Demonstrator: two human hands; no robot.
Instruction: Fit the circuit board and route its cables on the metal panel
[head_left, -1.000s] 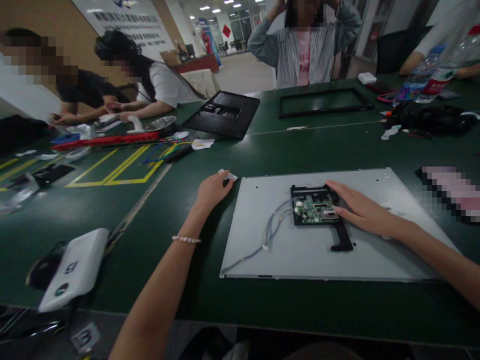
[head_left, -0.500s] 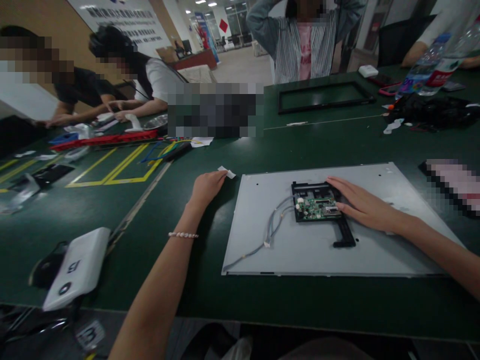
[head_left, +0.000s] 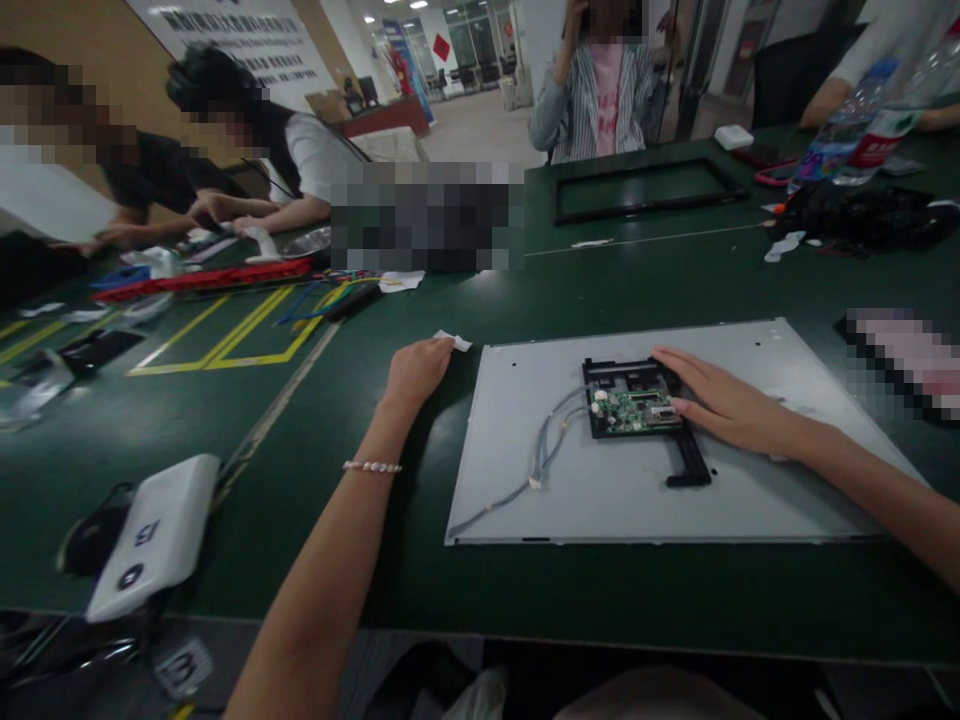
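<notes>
Scrap [head_left: 460,343] half hidden in pinching left hand [head_left: 417,376], right hand [head_left: 729,404] spread, partly covering black bracket [head_left: 624,379]

the head camera looks forward and down across the green table [head_left: 525,290].

Room lies between panel [head_left: 615,515] and black frame [head_left: 645,211] — cables [head_left: 538,455] obstruct panel's left.

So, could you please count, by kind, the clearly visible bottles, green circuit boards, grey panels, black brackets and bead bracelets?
Bottles: 2
Board: 1
Panel: 1
Bracket: 1
Bracelet: 1
Total: 6
</notes>
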